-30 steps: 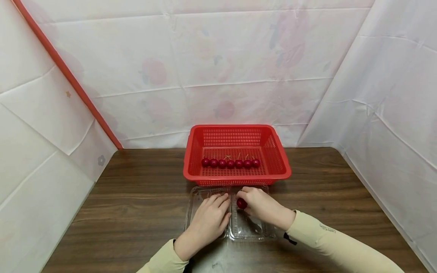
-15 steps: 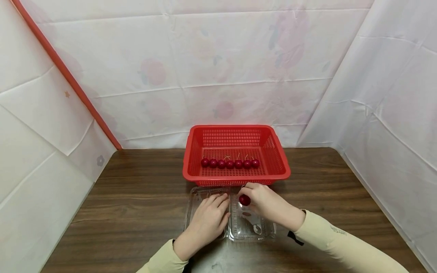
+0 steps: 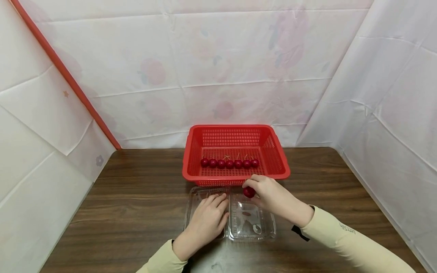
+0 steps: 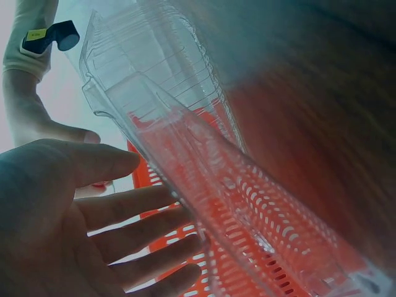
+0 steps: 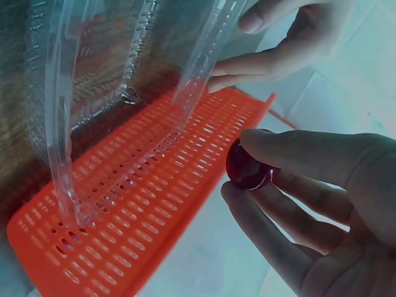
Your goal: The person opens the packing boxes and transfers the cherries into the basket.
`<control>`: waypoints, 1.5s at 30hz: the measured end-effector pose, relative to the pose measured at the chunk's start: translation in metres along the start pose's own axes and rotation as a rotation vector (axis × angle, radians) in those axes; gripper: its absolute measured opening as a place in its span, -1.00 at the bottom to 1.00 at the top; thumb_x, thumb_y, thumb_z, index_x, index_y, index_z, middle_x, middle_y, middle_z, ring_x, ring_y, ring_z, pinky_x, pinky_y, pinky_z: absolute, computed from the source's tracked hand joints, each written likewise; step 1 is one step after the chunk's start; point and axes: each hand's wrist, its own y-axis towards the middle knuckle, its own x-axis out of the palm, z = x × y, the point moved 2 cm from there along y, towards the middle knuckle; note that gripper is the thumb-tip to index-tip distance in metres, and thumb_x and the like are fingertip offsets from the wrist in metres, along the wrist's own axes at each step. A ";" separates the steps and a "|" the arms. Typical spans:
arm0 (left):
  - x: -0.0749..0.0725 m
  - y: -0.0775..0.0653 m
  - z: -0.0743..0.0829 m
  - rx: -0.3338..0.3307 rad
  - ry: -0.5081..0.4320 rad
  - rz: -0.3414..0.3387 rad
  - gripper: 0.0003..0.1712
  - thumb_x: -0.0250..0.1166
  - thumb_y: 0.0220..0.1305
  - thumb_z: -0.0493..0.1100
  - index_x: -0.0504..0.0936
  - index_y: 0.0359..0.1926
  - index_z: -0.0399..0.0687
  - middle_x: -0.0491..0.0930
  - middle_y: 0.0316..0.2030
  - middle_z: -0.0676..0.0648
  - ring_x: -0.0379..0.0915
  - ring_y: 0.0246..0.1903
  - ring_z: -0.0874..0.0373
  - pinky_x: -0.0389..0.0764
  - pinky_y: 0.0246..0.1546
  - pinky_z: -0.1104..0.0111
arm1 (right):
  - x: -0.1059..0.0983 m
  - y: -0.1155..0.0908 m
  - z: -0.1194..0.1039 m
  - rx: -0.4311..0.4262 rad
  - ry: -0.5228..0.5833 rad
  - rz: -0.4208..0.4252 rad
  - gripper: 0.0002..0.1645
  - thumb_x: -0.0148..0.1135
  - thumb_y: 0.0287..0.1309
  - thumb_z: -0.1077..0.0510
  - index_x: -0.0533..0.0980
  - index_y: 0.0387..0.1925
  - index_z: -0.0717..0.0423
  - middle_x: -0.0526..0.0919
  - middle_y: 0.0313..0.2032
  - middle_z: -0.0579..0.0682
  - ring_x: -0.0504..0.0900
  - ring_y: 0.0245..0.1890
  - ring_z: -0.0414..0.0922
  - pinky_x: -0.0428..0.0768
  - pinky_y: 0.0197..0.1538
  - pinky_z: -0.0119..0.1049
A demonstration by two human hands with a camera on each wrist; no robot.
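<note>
A dark red cherry (image 5: 246, 166) is pinched between the thumb and fingers of my right hand (image 3: 273, 197), above the far part of the clear plastic clamshell box (image 3: 246, 237). My left hand (image 3: 205, 222) lies over the box's left half, its fingers (image 4: 139, 238) nearly straight and touching the plastic near the middle fold. Just beyond the box stands a red perforated basket (image 3: 235, 178). Along its floor runs a row of several cherries (image 3: 230, 164) with stems. Both halves of the box lie spread open, side by side.
The box and basket stand on a dark wood-grain table (image 3: 143, 197). White printed sheeting (image 3: 218, 68) encloses the back and both sides. A red strip (image 3: 68, 76) slopes down the left corner to the table's edge.
My right hand has lifted and moved away and to the right, carrying the cherry from over the box's right half toward the basket's front rim. The left hand has stayed put.
</note>
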 end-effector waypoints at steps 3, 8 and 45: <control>0.000 0.000 0.000 0.000 -0.001 -0.002 -0.67 0.31 0.15 -0.04 0.66 -0.11 -0.12 0.62 0.02 -0.11 0.51 0.01 -0.01 0.53 -0.05 0.19 | -0.003 0.001 0.000 -0.002 -0.015 0.013 -0.63 0.51 -0.27 0.32 0.59 -0.30 0.14 0.60 -0.36 -0.04 0.63 -0.38 -0.18 0.63 -0.29 -0.33; 0.001 0.000 -0.001 0.001 -0.001 -0.004 -0.66 0.30 0.15 -0.04 0.66 -0.10 -0.12 0.62 0.01 -0.11 0.51 0.00 0.00 0.53 -0.06 0.19 | -0.006 0.005 0.001 0.012 -0.023 0.019 -0.62 0.48 -0.27 0.38 0.58 -0.29 0.13 0.60 -0.36 -0.04 0.62 -0.37 -0.17 0.63 -0.28 -0.31; 0.003 -0.002 -0.001 -0.001 0.030 0.002 -0.65 0.29 0.13 -0.02 0.65 -0.11 -0.10 0.62 0.02 -0.08 0.51 0.00 0.01 0.52 -0.04 0.21 | -0.007 0.054 0.057 0.153 -0.067 -0.083 -0.66 0.36 -0.23 0.46 0.55 -0.31 0.18 0.57 -0.36 0.04 0.59 -0.40 -0.11 0.58 -0.36 -0.32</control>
